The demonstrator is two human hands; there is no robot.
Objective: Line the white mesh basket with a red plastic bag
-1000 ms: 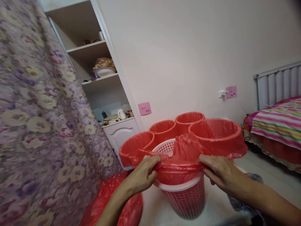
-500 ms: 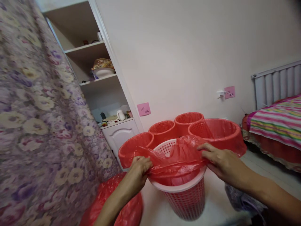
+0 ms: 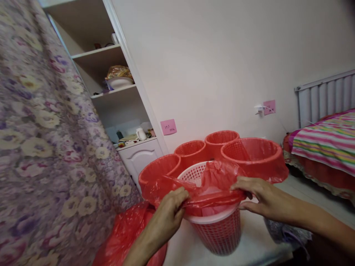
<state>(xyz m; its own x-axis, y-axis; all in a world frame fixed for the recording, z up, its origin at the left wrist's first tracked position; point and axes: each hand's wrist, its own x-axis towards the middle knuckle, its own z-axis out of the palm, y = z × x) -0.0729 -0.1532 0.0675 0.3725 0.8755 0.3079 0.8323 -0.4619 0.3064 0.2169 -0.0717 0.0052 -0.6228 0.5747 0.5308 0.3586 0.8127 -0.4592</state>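
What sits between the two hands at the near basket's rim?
In the head view, a stretch of red bag spans from the left hand to the right hand, draped over the front rim of the white basket.

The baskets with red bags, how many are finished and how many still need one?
Two baskets look done: the left lined basket and the big lined basket have red plastic folded over their rims. The left hand and right hand grip a red bag lying bunched across the white-rimmed basket, not yet spread around its rim. Two far baskets show bare mesh inside, seemingly unlined.
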